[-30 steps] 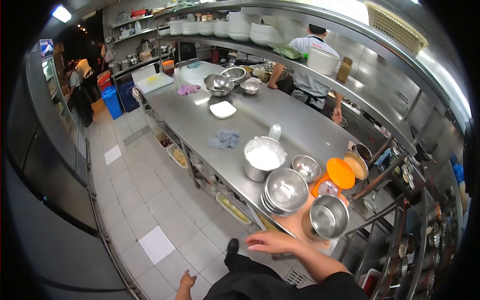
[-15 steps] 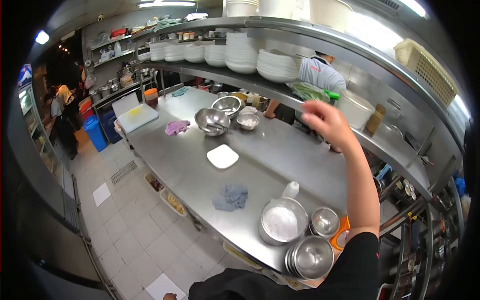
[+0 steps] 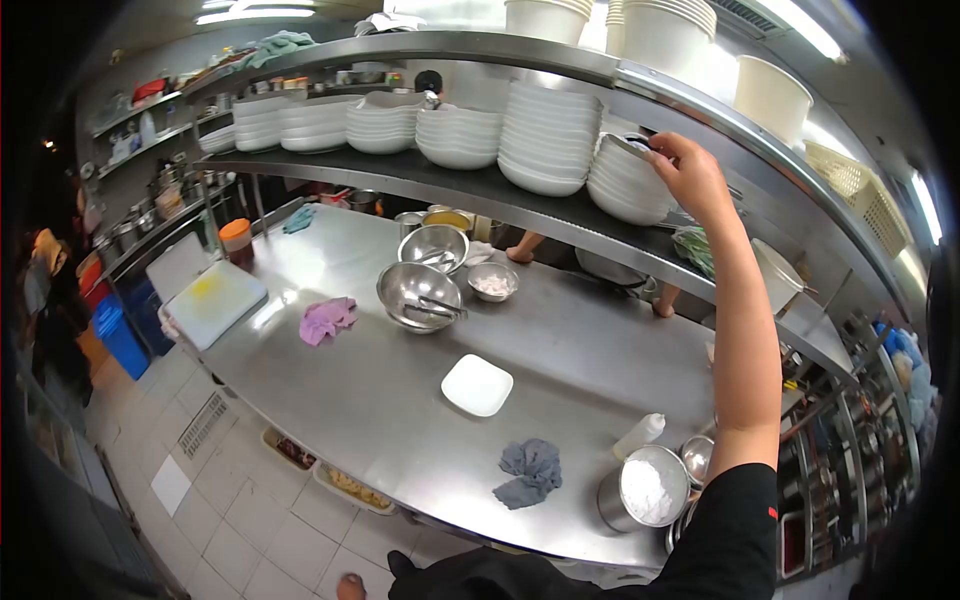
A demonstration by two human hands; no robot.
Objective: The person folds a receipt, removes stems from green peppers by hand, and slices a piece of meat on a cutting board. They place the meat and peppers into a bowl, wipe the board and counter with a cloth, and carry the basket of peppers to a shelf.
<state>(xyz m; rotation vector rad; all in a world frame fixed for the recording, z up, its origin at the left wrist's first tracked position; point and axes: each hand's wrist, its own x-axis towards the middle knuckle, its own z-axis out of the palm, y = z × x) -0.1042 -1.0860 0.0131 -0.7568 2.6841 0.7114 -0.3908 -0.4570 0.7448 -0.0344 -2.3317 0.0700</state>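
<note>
My right hand (image 3: pixel 695 178) is raised to the middle shelf (image 3: pixel 420 172), its fingers pinched on the rim of the top white bowl (image 3: pixel 628 160) of a stack. More stacks of white bowls (image 3: pixel 545 140) and plates (image 3: pixel 385 125) line the same shelf to the left. My forearm runs down from the hand to my black sleeve at the lower right. Only a small part of my left hand (image 3: pixel 350 585) shows at the bottom edge, low by the floor; its fingers are not visible.
On the steel table (image 3: pixel 360 400) below lie a white square plate (image 3: pixel 477 385), a grey cloth (image 3: pixel 530 470), a pot of white powder (image 3: pixel 645 490), steel bowls (image 3: pixel 420 295), a pink cloth (image 3: pixel 325 320) and a white cutting board (image 3: pixel 215 300). Another person's hand (image 3: pixel 520 255) rests behind the shelf.
My right hand rose from the table's near edge up to the shelf and closed on the bowl's rim. The view tilted upward and moved along the table.
</note>
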